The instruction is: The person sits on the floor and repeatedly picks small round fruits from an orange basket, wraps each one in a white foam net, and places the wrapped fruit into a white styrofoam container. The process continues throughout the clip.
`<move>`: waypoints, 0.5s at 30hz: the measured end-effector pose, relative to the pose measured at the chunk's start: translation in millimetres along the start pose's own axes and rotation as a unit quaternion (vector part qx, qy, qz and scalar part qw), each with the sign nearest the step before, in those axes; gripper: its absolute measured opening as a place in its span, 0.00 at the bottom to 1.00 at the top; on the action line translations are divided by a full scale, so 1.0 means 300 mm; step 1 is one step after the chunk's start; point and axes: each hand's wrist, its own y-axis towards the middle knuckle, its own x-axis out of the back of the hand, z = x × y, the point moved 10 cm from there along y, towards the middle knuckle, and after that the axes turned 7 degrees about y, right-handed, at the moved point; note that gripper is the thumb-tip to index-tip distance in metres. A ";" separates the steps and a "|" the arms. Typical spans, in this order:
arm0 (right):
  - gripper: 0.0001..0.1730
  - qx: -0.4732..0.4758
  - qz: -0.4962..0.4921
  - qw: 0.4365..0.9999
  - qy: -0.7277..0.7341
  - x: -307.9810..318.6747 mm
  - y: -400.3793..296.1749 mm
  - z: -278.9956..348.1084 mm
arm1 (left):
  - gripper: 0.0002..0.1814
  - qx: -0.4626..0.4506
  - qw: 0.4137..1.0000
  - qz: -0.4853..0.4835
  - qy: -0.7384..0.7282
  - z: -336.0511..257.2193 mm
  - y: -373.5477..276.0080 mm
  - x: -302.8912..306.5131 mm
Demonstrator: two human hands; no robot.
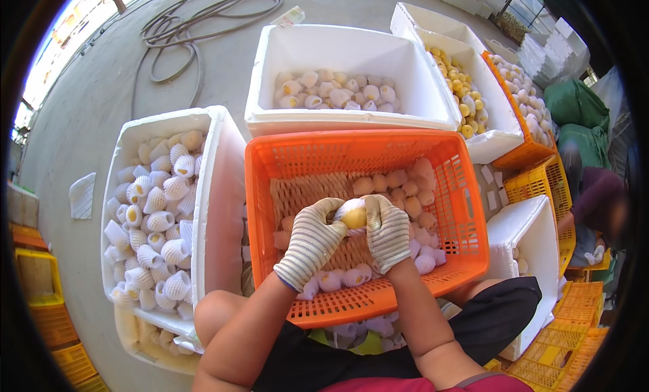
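Observation:
My left hand [315, 239] and my right hand [388, 232], both in striped knit work gloves, grip one yellow fruit [354, 218] from either side. A white foam net sleeve [350, 206] partly wraps this fruit, and its yellow skin shows through the opening facing me. Both hands are above an orange plastic crate [355, 138] that tilts between my knees. Inside the crate, netted fruits [411, 204] gather along the right side and near edge. Woven-looking padding [309, 194] lines its bottom.
Left stands a white foam box [219, 199] full of netted fruits. Another foam box [334, 42] beyond the crate holds more. Yellow fruits [459, 90] fill a box at the back right. A coiled hose [197, 21] lies on the floor. A person [598, 199] sits at the right.

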 end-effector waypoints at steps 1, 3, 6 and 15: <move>0.20 0.028 -0.007 0.998 -0.063 0.010 0.006 0.021 | 0.22 0.014 1.000 0.000 -0.021 0.002 0.001 0.002; 0.19 0.082 -0.021 0.978 -0.189 0.024 0.008 0.059 | 0.22 -0.006 1.000 -0.013 -0.020 -0.003 0.001 0.009; 0.18 0.100 -0.058 0.976 -0.182 0.043 0.003 0.061 | 0.20 -0.006 0.999 -0.040 0.011 -0.015 -0.003 0.022; 0.15 0.128 -0.079 0.982 -0.117 0.057 -0.024 0.100 | 0.11 0.028 0.995 -0.080 0.055 0.028 0.019 0.058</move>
